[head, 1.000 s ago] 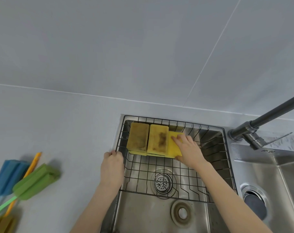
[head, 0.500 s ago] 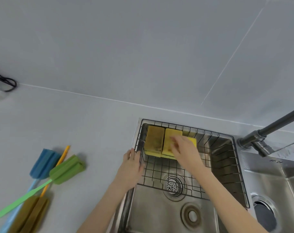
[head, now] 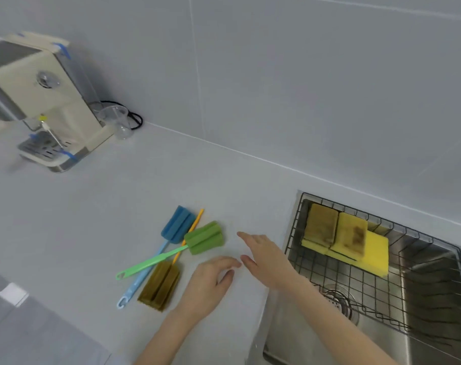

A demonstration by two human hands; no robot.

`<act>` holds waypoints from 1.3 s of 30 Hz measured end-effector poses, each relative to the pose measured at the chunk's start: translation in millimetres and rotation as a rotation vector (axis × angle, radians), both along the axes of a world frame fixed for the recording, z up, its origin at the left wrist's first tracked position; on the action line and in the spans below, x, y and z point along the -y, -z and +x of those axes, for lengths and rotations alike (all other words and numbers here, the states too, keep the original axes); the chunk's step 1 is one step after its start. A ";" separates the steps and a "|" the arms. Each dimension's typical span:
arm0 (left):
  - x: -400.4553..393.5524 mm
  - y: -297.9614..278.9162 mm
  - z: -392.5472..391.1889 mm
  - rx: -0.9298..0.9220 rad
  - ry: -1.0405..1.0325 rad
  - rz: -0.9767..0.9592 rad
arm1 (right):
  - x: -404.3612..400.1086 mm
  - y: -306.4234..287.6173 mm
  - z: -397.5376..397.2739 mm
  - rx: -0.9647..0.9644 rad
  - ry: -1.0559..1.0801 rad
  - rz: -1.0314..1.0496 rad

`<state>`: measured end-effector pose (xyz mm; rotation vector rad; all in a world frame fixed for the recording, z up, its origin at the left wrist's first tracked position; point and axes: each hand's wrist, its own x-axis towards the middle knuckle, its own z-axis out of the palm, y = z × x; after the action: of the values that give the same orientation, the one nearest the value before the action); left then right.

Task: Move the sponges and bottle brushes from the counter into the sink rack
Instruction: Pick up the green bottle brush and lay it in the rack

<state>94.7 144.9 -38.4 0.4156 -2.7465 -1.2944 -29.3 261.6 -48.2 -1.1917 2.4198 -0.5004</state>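
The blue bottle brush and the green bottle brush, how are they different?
The blue bottle brush lies beneath; the green bottle brush crosses over its handle. The blue handle is pale blue, the green one bright green. The blue head lies farther from the sink. Both have ridged sponge heads and lie on the counter.

Both hands, left (head: 211,281) and right (head: 267,255), hover empty over the counter (head: 92,219) beside three brushes (head: 197,238); sponges (head: 340,238) sit racked.

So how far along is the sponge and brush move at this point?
Done: three sponges lie in the sink rack. In hand: nothing; the left hand and right hand are open above the counter. Left: blue brush, green brush and orange-handled brush.
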 end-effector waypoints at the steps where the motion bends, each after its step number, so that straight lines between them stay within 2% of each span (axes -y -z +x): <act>1: 17.3 -4.3 7.9 -0.016 -0.083 -0.003 | 10.7 -0.8 1.1 -0.011 -0.022 0.006; 5: 86.6 -11.4 36.9 -0.041 -0.340 -0.068 | 52.4 -6.7 2.5 -0.027 -0.069 -0.027; 7: 115.2 -5.7 49.2 0.043 -0.408 -0.110 | 70.9 -6.2 3.8 -0.068 -0.107 -0.013; 11: 145.5 10.8 66.1 0.280 -0.393 -0.151 | 97.3 1.8 5.3 -0.172 -0.181 0.103; 15: 149.0 20.4 72.0 0.347 -0.393 -0.194 | 104.0 12.1 7.5 -0.224 -0.171 0.138; 21: 151.7 18.1 75.1 0.308 -0.430 -0.205 | 99.2 19.1 8.8 -0.190 -0.112 0.131; 26: 153.7 4.0 66.2 0.144 -0.408 -0.236 | 84.8 7.5 4.7 -0.170 -0.035 0.009; 31: 132.2 -13.6 35.4 0.028 -0.290 -0.209 | 37.9 -7.0 -8.8 -0.172 0.103 -0.090; 39: 36.6 -15.4 -31.4 -0.083 0.037 -0.233 | -87.8 -8.1 -31.9 -0.152 0.348 0.001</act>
<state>63.3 108.3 -23.0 0.2869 -2.8022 -0.9580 -61.2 349.4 -40.1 -0.8342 2.7753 -0.5239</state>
